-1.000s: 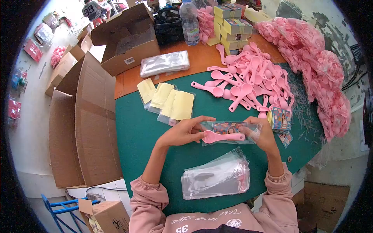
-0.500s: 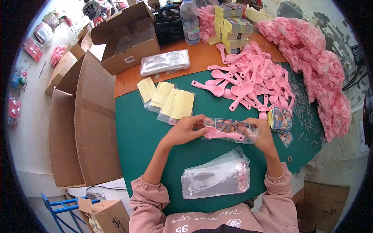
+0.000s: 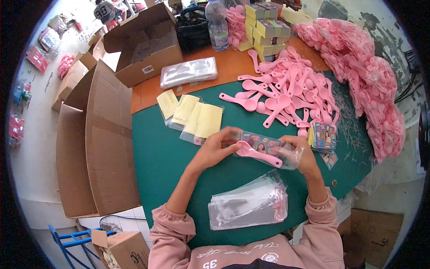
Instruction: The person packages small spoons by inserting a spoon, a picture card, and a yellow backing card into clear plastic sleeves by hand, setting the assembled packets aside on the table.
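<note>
Low in the middle of the frame, a stack of clear bags (image 3: 247, 204) is laid on the green table top (image 3: 168, 154). Just above, at mid-frame, a clear bag (image 3: 290, 160) is held, with a pink spoon (image 3: 263, 157) and a picture card (image 3: 257, 142) seen in it. Its right end is clamped in the right hand (image 3: 303, 154). Its left end is touched by the thumb of the left hand (image 3: 218, 149), but the fingers are blurred, so it cannot be told if they are closed. Farther up, yellow papers in bags (image 3: 207, 121) are spread left of centre, and pink spoons (image 3: 293, 92) are heaped at the upper right.
</note>
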`<state>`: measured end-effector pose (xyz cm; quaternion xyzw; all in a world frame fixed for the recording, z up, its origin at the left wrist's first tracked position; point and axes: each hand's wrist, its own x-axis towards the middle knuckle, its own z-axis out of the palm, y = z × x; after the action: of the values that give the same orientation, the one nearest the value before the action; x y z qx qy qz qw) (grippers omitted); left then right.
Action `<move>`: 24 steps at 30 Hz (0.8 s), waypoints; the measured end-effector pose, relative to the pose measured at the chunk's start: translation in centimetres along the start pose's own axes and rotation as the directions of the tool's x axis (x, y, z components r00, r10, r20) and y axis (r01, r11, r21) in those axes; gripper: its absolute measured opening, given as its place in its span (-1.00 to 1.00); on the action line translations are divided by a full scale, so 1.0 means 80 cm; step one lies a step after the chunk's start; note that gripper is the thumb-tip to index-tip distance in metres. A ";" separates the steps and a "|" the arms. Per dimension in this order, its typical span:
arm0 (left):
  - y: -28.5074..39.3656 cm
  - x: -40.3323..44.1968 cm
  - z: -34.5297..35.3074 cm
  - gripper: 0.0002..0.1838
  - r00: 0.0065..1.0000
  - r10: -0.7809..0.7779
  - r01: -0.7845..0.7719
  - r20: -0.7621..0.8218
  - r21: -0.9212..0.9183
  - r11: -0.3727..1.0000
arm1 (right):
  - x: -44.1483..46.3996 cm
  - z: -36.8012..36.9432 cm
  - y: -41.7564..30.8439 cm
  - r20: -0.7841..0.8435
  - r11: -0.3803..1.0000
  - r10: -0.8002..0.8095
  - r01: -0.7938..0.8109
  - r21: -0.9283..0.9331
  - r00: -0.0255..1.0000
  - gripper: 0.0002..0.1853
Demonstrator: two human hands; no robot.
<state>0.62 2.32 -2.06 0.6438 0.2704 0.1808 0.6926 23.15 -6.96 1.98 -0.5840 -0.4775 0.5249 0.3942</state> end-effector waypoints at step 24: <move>-0.011 -0.045 0.052 -0.01 0.993 -0.088 0.069 -0.081 -0.209 0.976 | 0.017 0.051 0.000 0.363 0.610 -0.417 0.553 -0.568 0.833 -0.77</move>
<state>0.27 -3.24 -2.31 0.5489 0.3064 0.2090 0.7491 19.12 -5.83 1.13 -0.4769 -0.8058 0.2520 0.2444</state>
